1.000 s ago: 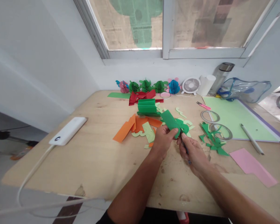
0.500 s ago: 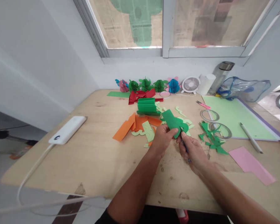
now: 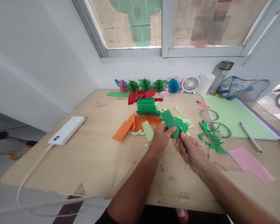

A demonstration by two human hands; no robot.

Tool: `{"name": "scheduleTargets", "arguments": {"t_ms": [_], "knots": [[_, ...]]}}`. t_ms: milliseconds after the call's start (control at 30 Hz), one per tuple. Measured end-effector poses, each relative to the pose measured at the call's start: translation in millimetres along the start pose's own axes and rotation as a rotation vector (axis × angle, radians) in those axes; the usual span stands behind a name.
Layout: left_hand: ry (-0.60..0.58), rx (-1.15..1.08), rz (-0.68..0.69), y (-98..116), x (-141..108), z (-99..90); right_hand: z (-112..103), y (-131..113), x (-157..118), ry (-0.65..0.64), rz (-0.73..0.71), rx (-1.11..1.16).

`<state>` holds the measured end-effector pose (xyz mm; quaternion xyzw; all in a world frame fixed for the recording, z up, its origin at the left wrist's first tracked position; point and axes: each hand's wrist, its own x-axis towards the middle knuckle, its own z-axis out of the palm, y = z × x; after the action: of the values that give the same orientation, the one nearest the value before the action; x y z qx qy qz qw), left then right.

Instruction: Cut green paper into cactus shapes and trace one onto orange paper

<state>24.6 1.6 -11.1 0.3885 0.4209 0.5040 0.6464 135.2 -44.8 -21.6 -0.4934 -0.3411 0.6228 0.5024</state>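
Note:
My left hand (image 3: 162, 137) pinches a piece of green paper (image 3: 168, 119) between thumb and fingers, above the table. The paper has a straight-edged part at the upper left and a curved, partly cut edge at the right. Wrapped in my right hand (image 3: 193, 147) is a small pair of dark scissors (image 3: 184, 144), mostly hidden by the fingers. Its blades meet the lower edge of the green paper. Pale green curvy cutouts (image 3: 148, 130) lie around and below the paper. Green scraps (image 3: 214, 138) are scattered to the right of my right hand.
Orange paper (image 3: 123, 127), a folded green stack (image 3: 146, 105) and red paper (image 3: 142, 95) lie beyond my hands. Paper figures (image 3: 145, 84), a fan (image 3: 190, 84) and a bottle (image 3: 221, 76) line the wall. Pink snips (image 3: 203, 104), tape rings (image 3: 220, 130), pink paper (image 3: 250, 163) and a power bank (image 3: 67, 130) rest on the table.
The green paper has shifted slightly at the scissors, its right side turned a little. Both hands stay in nearly the same place, and the grips are unchanged.

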Motion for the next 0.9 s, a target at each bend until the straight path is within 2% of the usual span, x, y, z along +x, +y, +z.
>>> {"name": "scheduleTargets", "arguments": {"t_ms": [133,400,900], "knots": [[-0.063,0.018,0.003,1.1,0.9,-2.3,-0.6,-1.1,0.2,-0.006,0.009,-0.007],[-0.102,0.042,0.005,4.4,1.4,-5.5,-1.4,-1.2,0.7,-0.024,0.001,-0.024],[-0.068,0.007,0.029,10.1,-2.6,-3.4,-2.4,2.0,0.9,-0.019,0.017,-0.009]]}}
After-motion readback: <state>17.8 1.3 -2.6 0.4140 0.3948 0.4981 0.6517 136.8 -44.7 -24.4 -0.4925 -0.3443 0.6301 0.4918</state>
